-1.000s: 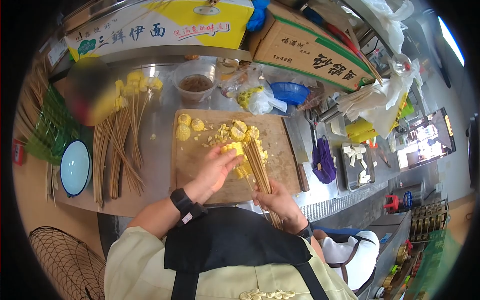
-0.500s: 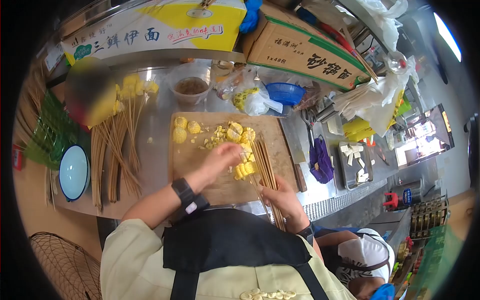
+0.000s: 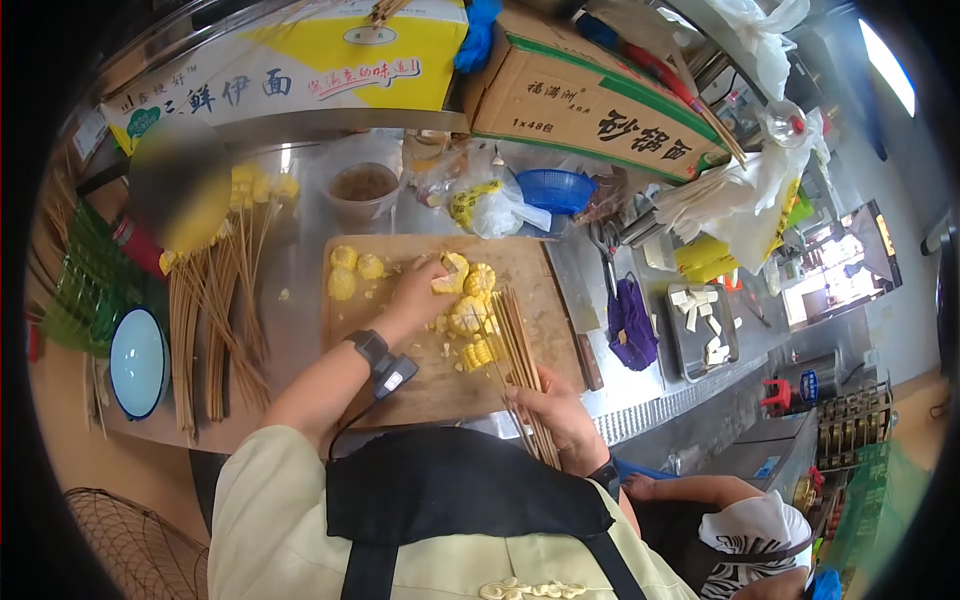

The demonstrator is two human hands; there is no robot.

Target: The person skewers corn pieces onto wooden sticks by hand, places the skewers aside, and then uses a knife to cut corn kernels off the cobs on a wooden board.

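Observation:
My left hand (image 3: 416, 297) reaches over the wooden cutting board (image 3: 390, 390), its fingers closed on a cut corn piece (image 3: 452, 273). Another corn piece (image 3: 480, 278) lies just to the right of those fingers. In my right hand (image 3: 557, 408) is a bundle of bamboo skewers (image 3: 520, 345), held slanting with the tips over the board. Close beside the skewer tips are a round corn piece (image 3: 467, 316) and a smaller chunk of corn (image 3: 477, 354). Three more corn rounds (image 3: 343, 285) sit at the board's upper left, and loose kernels are scattered about.
A knife (image 3: 588, 360) lies along the board's right edge. Corn skewers (image 3: 215, 330) and a white bowl (image 3: 139, 362) are at left. Behind stand a plastic tub (image 3: 362, 190) and blue basket (image 3: 556, 190). A metal tray (image 3: 686, 345) holds white pieces. Another person (image 3: 750, 530) is at lower right.
My left hand has moved from the skewer tips up and left to a corn piece at the back of the board. My right hand still holds the skewers. The other person's arm has come into view.

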